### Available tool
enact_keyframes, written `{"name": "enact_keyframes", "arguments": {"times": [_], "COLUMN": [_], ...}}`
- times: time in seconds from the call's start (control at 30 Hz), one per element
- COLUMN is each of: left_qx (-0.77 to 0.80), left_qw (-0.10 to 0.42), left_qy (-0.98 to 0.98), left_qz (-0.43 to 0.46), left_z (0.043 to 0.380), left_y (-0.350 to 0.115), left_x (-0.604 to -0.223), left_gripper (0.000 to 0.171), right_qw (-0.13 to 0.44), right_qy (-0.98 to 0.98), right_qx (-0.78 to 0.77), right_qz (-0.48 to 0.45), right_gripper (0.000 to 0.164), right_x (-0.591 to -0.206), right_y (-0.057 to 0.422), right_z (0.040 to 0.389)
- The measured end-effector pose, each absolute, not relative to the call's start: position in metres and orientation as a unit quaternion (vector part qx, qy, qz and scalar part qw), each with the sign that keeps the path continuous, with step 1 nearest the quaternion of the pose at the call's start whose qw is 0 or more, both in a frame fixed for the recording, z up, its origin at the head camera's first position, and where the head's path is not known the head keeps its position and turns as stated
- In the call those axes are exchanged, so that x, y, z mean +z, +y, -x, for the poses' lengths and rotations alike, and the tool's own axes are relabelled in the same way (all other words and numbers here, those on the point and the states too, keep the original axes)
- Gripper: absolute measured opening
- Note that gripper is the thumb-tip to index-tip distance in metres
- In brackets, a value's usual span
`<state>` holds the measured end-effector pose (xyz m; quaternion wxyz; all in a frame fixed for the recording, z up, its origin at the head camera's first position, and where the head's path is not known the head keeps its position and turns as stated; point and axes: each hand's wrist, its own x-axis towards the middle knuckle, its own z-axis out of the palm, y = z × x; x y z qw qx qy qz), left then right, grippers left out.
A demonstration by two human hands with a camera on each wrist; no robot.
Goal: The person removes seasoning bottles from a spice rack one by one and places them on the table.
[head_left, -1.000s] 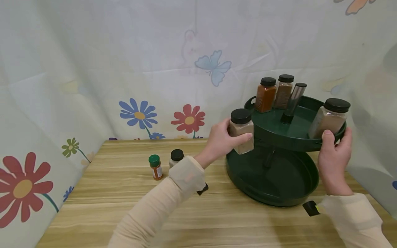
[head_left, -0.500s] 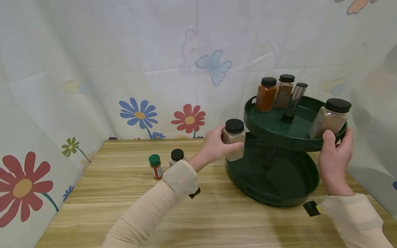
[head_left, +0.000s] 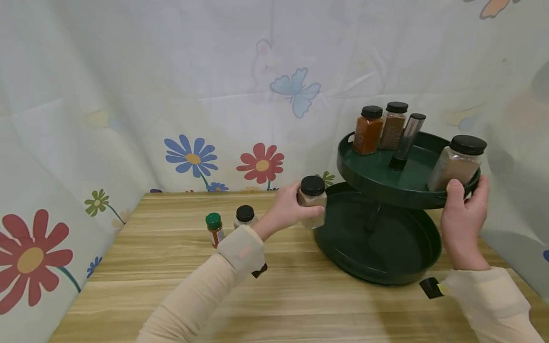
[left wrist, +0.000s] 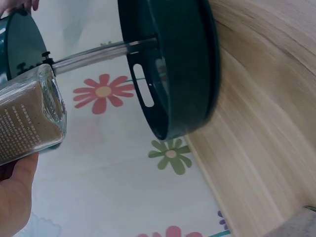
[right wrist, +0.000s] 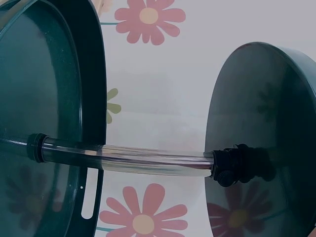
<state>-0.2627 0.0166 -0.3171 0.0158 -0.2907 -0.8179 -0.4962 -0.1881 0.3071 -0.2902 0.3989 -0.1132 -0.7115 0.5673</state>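
Note:
My left hand grips a square glass spice jar with a black lid and light brown powder, held upright just left of a green two-tier turntable. In the left wrist view the thumb lies along the printed jar. On the turntable's right, my right hand grips the upper tray's rim, thumb in front and fingers behind. Beside that thumb, a larger black-lidded jar of tan powder leans on the upper tray. The right wrist view shows the clear post between the tiers.
On the upper tray's far side stand an orange-red spice jar and a brown one, near the post top. A green-capped bottle and a black-lidded jar stand on the wooden table. A flowered cloth hangs behind.
My left hand has carried its spice jar left and down, away from the upper tray to beside the lower tray. The right hand has kept its place on the rim.

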Motion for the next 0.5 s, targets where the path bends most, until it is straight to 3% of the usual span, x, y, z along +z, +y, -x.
{"name": "enact_keyframes", "arguments": {"times": [0.5], "left_qx": [-0.474], "left_qw": [-0.002], "left_qy": [-0.837], "left_qz": [0.275], "left_z": [0.270], "left_y": [0.001], "left_x": [-0.339], "left_gripper": [0.042], "right_qw": [0.396], "right_qy": [-0.711], "right_qx": [0.570], "right_qz": [0.114], "right_gripper": [0.040], "right_x": [-0.290], "right_y": [0.307], "right_z": [0.188]}}
